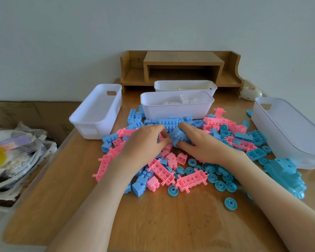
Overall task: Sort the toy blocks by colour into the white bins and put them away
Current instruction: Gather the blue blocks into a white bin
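The middle bin (176,110) stands crosswise on the wooden table (153,219) and holds a few white blocks (184,100) near its far wall. Directly behind the middle bin, a second crosswise bin (185,86) shows only a scrap of something yellow (179,88) at its rim; what that is cannot be told. Left of the middle bin, a lengthwise bin (96,115) shows its ribbed white floor. Well to the right of the middle bin, a fourth bin (287,131) lies along the table's edge, and its contents cannot be made out.

In front of the middle bin, the pile of pink and blue blocks (171,166) spreads right up to its front wall, with blue bricks touching it. Over the pile, just in front of the middle bin, both hands meet on a blue block cluster (180,136). The right hand (202,144) wraps its fingers round it, and the left hand (144,142) closes curled fingers and thumb on its left end. The forearms cover part of the pile.

Farther in front of the middle bin, blue wheels (220,185) lie scattered among long pink blocks (191,180). To its front-right, a large blue vehicle body (287,177) lies just beside the fourth bin. Behind the middle bin, past the second bin, stands a wooden desk shelf (182,68), and to its back-right rests a white oval gadget (250,92). Far to the left of the middle bin, off the table, lies a heap of plastic bags (16,151).
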Action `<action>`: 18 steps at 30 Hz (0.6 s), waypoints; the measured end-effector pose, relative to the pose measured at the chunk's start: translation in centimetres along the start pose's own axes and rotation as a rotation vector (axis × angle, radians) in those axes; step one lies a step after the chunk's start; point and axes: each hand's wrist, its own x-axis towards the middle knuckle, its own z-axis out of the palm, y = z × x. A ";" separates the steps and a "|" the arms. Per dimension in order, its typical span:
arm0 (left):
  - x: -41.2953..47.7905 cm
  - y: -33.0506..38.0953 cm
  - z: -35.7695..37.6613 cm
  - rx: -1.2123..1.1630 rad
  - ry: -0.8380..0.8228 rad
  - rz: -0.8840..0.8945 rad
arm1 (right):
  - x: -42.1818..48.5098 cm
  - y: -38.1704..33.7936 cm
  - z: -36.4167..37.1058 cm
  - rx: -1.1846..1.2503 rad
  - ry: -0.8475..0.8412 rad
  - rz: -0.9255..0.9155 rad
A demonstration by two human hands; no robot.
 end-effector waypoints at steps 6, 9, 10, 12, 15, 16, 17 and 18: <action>0.0 0.0 -0.1 -0.034 -0.003 0.011 | -0.4 -0.3 -0.3 0.337 0.090 0.035; 0.0 0.0 0.0 -0.032 -0.033 0.029 | -0.6 -0.4 -0.6 0.521 0.122 0.069; 0.0 -0.1 0.1 -0.024 -0.036 0.035 | -0.6 -0.3 -0.6 0.534 0.123 0.079; -0.1 -0.1 0.0 -0.024 -0.028 0.044 | -0.6 -0.2 -0.6 0.552 0.109 0.091; -0.3 0.1 -0.1 -0.040 -0.010 0.075 | -0.7 -0.6 -0.8 0.595 0.083 0.086; -0.4 0.1 -0.1 -0.052 -0.003 0.084 | -0.8 -0.7 -0.8 0.614 0.079 0.085; -0.5 0.3 -0.2 -0.072 0.002 0.088 | -1.0 -0.8 -1.2 0.625 0.080 0.084; -0.7 0.4 -0.4 -0.097 0.004 0.085 | -1.2 -0.9 -1.5 0.623 0.081 0.086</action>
